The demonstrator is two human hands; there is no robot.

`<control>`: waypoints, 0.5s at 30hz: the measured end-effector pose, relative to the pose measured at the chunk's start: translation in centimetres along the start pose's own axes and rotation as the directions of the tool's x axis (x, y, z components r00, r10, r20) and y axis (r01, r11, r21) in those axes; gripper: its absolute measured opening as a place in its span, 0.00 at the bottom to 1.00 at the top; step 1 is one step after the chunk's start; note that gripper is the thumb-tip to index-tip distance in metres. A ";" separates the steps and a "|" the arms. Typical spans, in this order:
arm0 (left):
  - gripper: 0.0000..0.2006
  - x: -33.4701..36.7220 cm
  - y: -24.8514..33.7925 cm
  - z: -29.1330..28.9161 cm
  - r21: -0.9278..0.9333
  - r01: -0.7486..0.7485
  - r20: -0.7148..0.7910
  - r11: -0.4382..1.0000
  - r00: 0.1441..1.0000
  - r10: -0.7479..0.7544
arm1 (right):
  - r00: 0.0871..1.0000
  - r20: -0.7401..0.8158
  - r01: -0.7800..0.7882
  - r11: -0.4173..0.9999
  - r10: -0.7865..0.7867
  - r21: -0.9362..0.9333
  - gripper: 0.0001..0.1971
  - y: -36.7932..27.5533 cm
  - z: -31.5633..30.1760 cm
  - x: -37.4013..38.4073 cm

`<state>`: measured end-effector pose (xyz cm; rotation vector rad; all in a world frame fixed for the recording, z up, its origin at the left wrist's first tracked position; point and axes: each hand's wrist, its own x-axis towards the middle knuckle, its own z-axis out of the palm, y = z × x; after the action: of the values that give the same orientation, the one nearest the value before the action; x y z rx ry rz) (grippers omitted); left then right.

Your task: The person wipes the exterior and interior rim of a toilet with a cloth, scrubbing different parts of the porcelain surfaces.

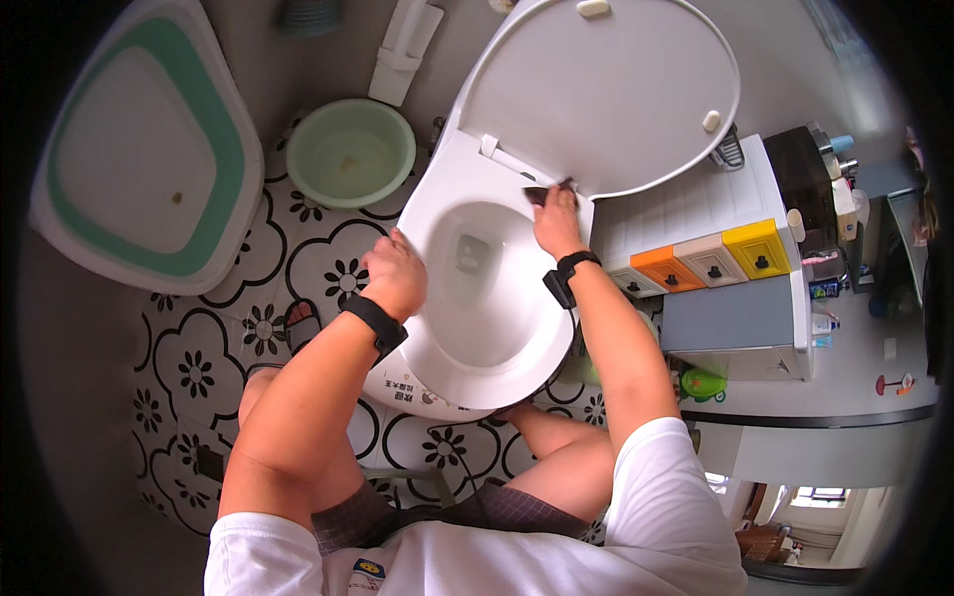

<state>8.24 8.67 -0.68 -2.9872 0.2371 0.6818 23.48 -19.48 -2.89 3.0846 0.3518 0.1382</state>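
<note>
A white toilet [437,223] stands in front of me with its lid [606,89] raised and water at the bottom of the bowl. My right hand [558,223] is on the rear right of the rim, near the lid hinge. Its fingers are closed on a dark brown cloth [538,195], pressed to the white surface. My left hand [396,273] grips the left edge of the rim, fingers curled and partly hidden. Both wrists wear black bands.
Left of the toilet are a pale green basin [351,154] and a white-and-green folding tub [214,129] against the wall. A cabinet with coloured drawers [666,269] stands close on the right, beside a grey-topped box [728,316]. The floor has patterned tiles [194,368].
</note>
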 end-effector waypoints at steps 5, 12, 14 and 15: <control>0.51 -0.6 -1.2 0.0 -0.014 0.005 0.018 1.000 1.000 -0.005 | 0.994 -0.021 0.109 0.980 -0.107 0.168 0.30 -0.3 -0.1 -1.0; 0.57 -0.4 -0.9 0.0 -0.028 0.000 0.018 1.000 1.000 0.001 | 0.840 0.005 -0.509 0.783 0.543 0.358 0.34 2.8 2.3 -0.8; 0.58 -0.4 -0.7 -0.2 -0.024 -0.008 0.019 1.000 1.000 0.009 | 0.978 -0.145 -0.146 0.989 0.150 0.037 0.31 1.4 1.9 -0.7; 0.58 -0.4 -0.6 -0.3 -0.027 -0.013 0.017 1.000 1.000 0.013 | 0.975 -0.223 0.034 0.994 -0.010 0.104 0.29 1.2 2.6 -0.2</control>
<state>8.14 9.27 -0.26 -3.0065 0.2482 0.7176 23.82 -20.77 -5.45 3.1761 0.4145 0.4829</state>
